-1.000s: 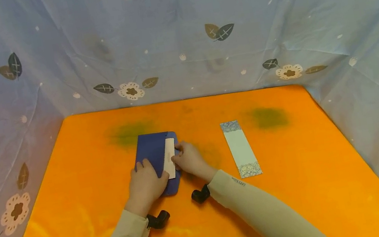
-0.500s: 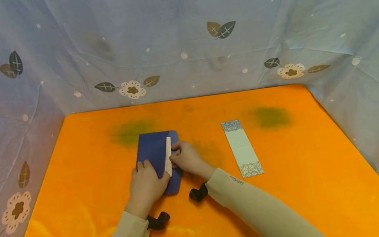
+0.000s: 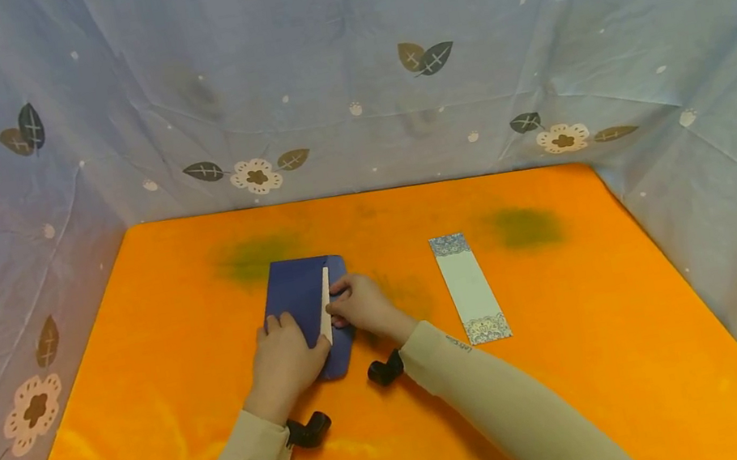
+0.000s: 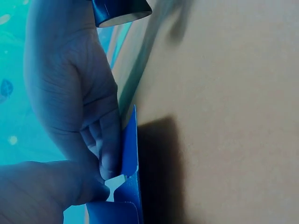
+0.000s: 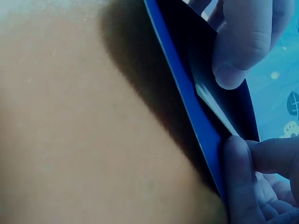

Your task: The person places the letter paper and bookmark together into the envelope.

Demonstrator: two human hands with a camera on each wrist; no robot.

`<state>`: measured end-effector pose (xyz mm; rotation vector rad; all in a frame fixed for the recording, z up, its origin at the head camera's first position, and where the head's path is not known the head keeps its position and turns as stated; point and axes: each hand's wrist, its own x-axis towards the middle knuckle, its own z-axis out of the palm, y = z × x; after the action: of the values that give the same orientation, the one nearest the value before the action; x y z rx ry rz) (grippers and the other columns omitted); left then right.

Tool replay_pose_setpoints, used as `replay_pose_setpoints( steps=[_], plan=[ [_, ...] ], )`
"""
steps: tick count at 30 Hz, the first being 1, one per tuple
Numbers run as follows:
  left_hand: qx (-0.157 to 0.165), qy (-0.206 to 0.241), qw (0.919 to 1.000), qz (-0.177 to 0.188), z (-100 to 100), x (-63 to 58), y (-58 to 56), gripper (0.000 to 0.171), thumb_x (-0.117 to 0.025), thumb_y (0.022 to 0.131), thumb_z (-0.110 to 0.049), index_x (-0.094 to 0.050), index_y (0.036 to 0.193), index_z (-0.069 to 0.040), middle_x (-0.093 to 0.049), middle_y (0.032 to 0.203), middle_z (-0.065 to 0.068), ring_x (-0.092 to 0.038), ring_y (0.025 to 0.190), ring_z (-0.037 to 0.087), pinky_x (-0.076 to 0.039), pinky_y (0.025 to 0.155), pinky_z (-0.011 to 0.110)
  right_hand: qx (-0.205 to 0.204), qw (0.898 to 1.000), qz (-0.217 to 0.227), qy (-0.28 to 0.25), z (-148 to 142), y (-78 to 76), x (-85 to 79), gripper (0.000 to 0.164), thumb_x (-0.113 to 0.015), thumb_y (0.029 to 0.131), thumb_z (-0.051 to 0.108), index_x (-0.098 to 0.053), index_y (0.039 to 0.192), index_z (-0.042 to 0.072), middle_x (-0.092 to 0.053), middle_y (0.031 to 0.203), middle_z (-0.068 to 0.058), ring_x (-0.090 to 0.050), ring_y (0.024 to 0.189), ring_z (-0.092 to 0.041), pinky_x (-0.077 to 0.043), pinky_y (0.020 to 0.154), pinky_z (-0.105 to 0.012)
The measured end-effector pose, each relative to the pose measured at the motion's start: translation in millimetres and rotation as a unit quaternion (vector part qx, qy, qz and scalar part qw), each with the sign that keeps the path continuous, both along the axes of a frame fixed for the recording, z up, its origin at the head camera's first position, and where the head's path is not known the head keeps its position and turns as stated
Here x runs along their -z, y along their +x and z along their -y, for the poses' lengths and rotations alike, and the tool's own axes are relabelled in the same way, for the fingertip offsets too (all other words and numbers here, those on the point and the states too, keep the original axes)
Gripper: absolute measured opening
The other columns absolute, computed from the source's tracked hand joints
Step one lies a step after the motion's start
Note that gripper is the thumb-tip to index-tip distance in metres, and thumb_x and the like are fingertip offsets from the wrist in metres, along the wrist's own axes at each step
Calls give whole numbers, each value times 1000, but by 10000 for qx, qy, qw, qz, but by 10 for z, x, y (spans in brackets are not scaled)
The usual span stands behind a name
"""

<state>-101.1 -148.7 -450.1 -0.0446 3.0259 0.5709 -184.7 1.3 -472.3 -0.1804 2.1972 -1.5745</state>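
A dark blue envelope (image 3: 293, 286) lies left of the middle of the table in the head view, its flap opened to the right. From its opening a narrow strip of a white card (image 3: 325, 303) sticks out, the rest hidden inside. My left hand (image 3: 284, 364) rests on the envelope with fingers spread and the thumb close to the opening. The right hand (image 3: 367, 308) pinches the card's outer edge over the flap. In the right wrist view, the left thumb (image 5: 240, 51) presses the envelope's face beside the card (image 5: 215, 103). The left wrist view shows the envelope (image 4: 130, 144) almost edge-on.
A pale strip of paper (image 3: 470, 286) with patterned ends lies to the right of the right hand. Black wrist cameras (image 3: 309, 429) hang at both cuffs. Orange cloth (image 3: 583, 356) covers the table, and a blue-grey patterned curtain (image 3: 335, 38) stands behind and at the sides.
The white card has slid leftward into the envelope, so a much thinner strip shows. My right hand has shifted slightly left with it; the left hand has stayed in place.
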Motion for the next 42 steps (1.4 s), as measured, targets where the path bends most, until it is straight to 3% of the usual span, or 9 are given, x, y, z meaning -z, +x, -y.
replay_pose_setpoints(
  steps=[6, 12, 17, 24, 32, 42],
  plan=[
    [99, -247, 9996, 12, -30, 25, -23, 81, -64, 88, -40, -39, 131, 24, -39, 131, 46, -37, 122, 60, -32, 104, 61, -78, 9999, -89, -22, -89, -21, 0, 28, -65, 91, 6, -55, 116, -3, -67, 81, -10, -68, 64, -21, -58, 60, -30],
    [75, -420, 9989, 189, -42, 43, -23, 84, -64, 88, -41, -36, 134, 24, -36, 134, 46, -33, 126, 60, -32, 104, 61, 9, 9994, -331, 96, -356, -27, -62, 35, -66, 92, 10, -54, 122, -3, -64, 90, -12, -66, 70, -24, -58, 63, -32],
    [22, -477, 9986, 235, -35, 38, -13, 85, -64, 87, -41, -36, 135, 23, -34, 135, 46, -32, 126, 60, -34, 103, 61, 371, 9944, -668, 737, -671, -39, -139, 44, -69, 91, 21, -53, 127, 3, -62, 99, -9, -65, 75, -21, -56, 67, -32],
    [67, -542, 9985, 103, -26, 50, 7, 84, -65, 87, -41, -37, 133, 24, -36, 133, 47, -33, 125, 61, -32, 104, 62, 646, 9741, -1225, 1786, -1142, -69, -250, 62, -71, 87, 42, -51, 135, 9, -62, 104, -1, -64, 82, -16, -55, 69, -34],
    [50, -461, 9989, 36, -35, 64, 8, 85, -65, 87, -42, -37, 133, 24, -35, 133, 47, -33, 124, 62, -35, 101, 62, 913, 9744, -1231, 1648, -1545, -63, -288, 66, -72, 87, 39, -47, 139, 8, -61, 110, -8, -62, 92, -25, -54, 75, -39],
    [84, -370, 9993, -63, -12, 95, 8, 83, -64, 87, -40, -37, 133, 25, -35, 132, 49, -32, 123, 63, -33, 102, 63, 1179, 9743, -919, 1687, -1836, -78, -245, 69, -71, 87, 41, -44, 140, 6, -59, 117, -11, -59, 102, -29, -54, 78, -41]
  ],
)
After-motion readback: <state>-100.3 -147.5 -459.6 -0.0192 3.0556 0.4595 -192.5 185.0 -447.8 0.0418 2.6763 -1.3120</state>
